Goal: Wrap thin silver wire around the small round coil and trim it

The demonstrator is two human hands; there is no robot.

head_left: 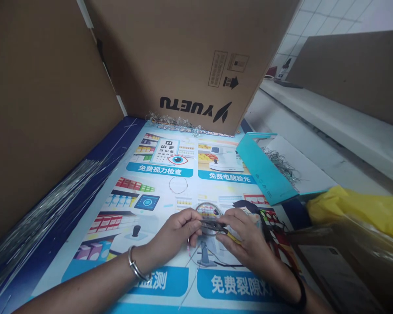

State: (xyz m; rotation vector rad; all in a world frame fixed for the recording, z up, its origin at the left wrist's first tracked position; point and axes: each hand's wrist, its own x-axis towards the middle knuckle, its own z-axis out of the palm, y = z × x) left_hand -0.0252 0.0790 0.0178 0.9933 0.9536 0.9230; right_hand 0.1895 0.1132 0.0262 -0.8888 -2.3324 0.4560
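My left hand (178, 229) is closed, its fingers pinching a thin wire ring (209, 208) bent into a loop over a printed poster (150, 183). My right hand (245, 237) is closed round small pliers (216, 226) with yellow handles, whose dark jaws meet the wire between the two hands. A silver bangle (136, 264) sits on my left wrist and a dark band (301, 294) on my right. Another finished wire loop (178, 184) lies flat on the poster a little beyond my hands.
A bundle of long straight wires (42, 209) lies along the left. Big cardboard boxes (183, 56) stand behind and to the left. A teal box lid (271, 174) with wire scraps and a yellow plastic bag (356, 209) are at right. More wire bits (170, 120) lie by the box base.
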